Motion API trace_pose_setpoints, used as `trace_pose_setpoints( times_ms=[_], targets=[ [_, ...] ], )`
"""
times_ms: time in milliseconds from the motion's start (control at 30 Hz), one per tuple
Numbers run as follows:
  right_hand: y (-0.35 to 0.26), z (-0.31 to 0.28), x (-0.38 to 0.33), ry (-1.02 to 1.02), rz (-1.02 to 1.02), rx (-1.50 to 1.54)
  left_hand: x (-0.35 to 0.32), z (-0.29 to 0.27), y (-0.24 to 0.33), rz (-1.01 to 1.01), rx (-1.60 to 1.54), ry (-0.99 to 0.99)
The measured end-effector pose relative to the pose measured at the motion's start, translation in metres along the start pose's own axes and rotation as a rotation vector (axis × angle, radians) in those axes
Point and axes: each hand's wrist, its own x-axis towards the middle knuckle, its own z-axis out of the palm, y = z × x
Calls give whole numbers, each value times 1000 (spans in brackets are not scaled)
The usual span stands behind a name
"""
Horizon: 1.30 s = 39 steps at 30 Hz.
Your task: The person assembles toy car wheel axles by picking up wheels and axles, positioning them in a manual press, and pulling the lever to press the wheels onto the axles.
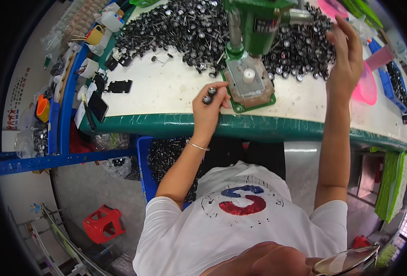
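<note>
My left hand [208, 108] is closed around small black wheel-like parts [207, 99] with shiny silver centres; two of them show. It rests at the left edge of the green hand press's base [254, 102], fingertips close to the metal plate. A white round piece [249, 76] stands on that plate, below the press head [261, 27]. Raised to the right of the press, my right hand [346, 60] has its fingers stretched upward and apart, with nothing visible in it. The press's horizontal metal shaft [300, 17] points toward it.
A large heap of black parts [180, 32] with metal pins covers the back of the white table [157, 103]. Pink containers [365, 87] stand at right. A phone [97, 106] lies at left. Below the table's padded green edge [166, 125] is a blue bin [146, 161].
</note>
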Motion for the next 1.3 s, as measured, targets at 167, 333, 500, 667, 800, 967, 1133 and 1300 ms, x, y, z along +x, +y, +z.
trace_pose_setpoints(
  times_ms=[167,333,500,667,800,967,1133,1300],
  targets=[
    [43,-66,-78,-80,311,68,-33,-18,8,-14,-178,-180],
    [39,-92,-123,-104,437,39,-88,-42,-33,-371,295,-622],
    [45,-86,-137,-114,524,61,-94,-45,-160,-279,737,-498],
    [40,-91,-153,-165,549,47,-81,-1,-179,-256,1242,-681],
    [32,-92,-155,-188,570,62,-48,29,-205,-688,1303,-1123],
    [34,-101,-156,-176,575,85,-66,26,-205,-326,1417,-1068],
    [32,-101,-139,-218,580,63,-76,-19,-170,-483,937,-1071],
    [41,-66,-114,-529,521,-69,-105,-170,-123,-488,773,-497]
  ],
)
